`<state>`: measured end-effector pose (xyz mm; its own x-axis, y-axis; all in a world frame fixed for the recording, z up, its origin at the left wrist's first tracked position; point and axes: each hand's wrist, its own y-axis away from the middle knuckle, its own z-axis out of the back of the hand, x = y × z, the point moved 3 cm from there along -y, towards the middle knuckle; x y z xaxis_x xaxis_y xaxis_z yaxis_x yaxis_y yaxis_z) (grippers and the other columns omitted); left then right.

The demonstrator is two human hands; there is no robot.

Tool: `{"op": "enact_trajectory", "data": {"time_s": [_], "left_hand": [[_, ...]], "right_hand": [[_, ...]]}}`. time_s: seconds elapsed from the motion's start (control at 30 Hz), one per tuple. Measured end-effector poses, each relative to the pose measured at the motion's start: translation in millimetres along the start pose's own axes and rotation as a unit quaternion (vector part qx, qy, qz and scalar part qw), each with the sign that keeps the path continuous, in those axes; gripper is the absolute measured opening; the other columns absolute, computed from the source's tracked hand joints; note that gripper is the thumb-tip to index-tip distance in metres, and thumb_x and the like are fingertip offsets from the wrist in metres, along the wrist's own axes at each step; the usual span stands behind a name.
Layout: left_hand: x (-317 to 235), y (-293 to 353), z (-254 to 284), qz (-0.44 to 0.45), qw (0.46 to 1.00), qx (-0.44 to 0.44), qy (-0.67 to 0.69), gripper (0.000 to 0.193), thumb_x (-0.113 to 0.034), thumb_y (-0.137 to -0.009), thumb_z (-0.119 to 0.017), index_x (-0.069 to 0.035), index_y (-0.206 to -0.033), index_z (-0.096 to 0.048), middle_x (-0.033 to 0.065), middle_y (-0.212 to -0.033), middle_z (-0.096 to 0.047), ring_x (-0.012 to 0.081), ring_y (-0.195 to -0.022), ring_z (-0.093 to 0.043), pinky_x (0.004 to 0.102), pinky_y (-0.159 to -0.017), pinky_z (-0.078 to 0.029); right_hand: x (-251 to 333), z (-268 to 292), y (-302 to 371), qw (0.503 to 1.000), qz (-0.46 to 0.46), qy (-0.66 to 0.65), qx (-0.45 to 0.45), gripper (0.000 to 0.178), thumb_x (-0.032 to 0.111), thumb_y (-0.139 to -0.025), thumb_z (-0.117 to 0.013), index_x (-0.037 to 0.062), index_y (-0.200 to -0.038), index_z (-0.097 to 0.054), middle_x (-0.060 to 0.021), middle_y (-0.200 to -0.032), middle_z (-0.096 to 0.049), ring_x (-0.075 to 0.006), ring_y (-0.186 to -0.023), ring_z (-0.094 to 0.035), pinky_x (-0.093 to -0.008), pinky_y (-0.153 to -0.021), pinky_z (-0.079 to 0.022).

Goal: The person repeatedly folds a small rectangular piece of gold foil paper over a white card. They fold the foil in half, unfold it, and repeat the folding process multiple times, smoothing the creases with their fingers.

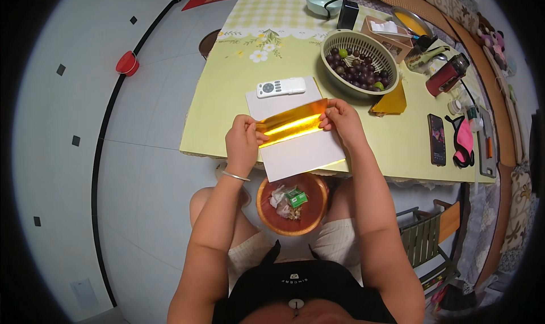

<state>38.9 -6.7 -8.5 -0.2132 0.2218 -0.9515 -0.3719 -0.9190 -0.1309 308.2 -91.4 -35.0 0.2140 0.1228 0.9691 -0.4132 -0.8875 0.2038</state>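
Observation:
Between my two hands a gold foil paper [292, 125] is stretched as a narrow, shiny strip that looks folded. My left hand [242, 145], a bangle on its wrist, pinches the left end. The right end is gripped by the fingers of my right hand [344, 122]. Beneath the strip, white-faced sheets [301, 158] with gold edges lie at the table's near edge, and a white remote control [282, 87] rests on their far part. A folded gold foil piece [393, 104] sits partly under a colander [366, 39] of dark round fruit [357, 74], to the right.
Below the table edge, between my knees, stands a round bin [263, 210] with rubbish inside. A phone [437, 139], a pink and black item [463, 142] and a red flask [447, 76] lie or stand on the right. A tissue box [399, 45] is behind the colander.

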Motion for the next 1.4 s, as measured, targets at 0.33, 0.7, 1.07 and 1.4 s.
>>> {"op": "enact_trajectory", "data": {"time_s": [0.33,0.7,1.07,1.4], "left_hand": [[15.4,6.0,2.5,0.128,0.973,-0.012,0.192,0.009,0.001,-0.094,-0.07,0.009,-0.095,-0.071,0.0131,-0.089,-0.074,0.0163,-0.077,-0.073,0.0232,-0.072,-0.061],[19.7,5.0,8.8,0.051,0.999,-0.003,-0.015,0.016,-0.001,-0.089,-0.074,0.002,-0.076,-0.066,0.0058,-0.081,-0.066,0.0119,-0.064,-0.063,0.0236,-0.061,-0.051],[5.8,12.3,5.9,-0.028,0.992,-0.005,-0.121,0.021,-0.001,-0.072,-0.081,0.001,-0.068,-0.061,0.0076,-0.081,-0.061,0.0169,-0.071,-0.058,0.0297,-0.063,-0.048],[4.7,11.6,3.0,-0.082,0.98,0.018,-0.182,0.021,0.002,-0.073,-0.078,0.0,-0.071,-0.058,0.0073,-0.084,-0.056,0.0174,-0.066,-0.054,0.03,-0.06,-0.046]], "right_hand": [[9.9,4.5,8.1,0.999,-0.033,-0.012,-0.014,0.01,0.01,-0.102,-0.061,0.0002,-0.098,-0.062,-0.0097,-0.079,-0.07,-0.0153,-0.059,-0.069,-0.0241,-0.051,-0.055],[13.6,15.1,11.7,0.994,-0.079,0.075,0.017,0.012,0.01,-0.101,-0.062,0.0044,-0.09,-0.061,-0.0072,-0.07,-0.068,-0.0133,-0.057,-0.067,-0.0228,-0.049,-0.049],[13.6,15.9,13.2,0.977,-0.008,0.212,-0.019,0.008,0.002,-0.082,-0.065,0.0027,-0.076,-0.06,-0.0027,-0.063,-0.061,-0.0095,-0.05,-0.056,-0.0251,-0.046,-0.044],[19.9,11.1,17.3,0.936,0.001,0.35,-0.05,0.011,0.01,-0.073,-0.07,0.0029,-0.072,-0.061,-0.0078,-0.064,-0.064,-0.0179,-0.059,-0.061,-0.0354,-0.059,-0.05]]}}
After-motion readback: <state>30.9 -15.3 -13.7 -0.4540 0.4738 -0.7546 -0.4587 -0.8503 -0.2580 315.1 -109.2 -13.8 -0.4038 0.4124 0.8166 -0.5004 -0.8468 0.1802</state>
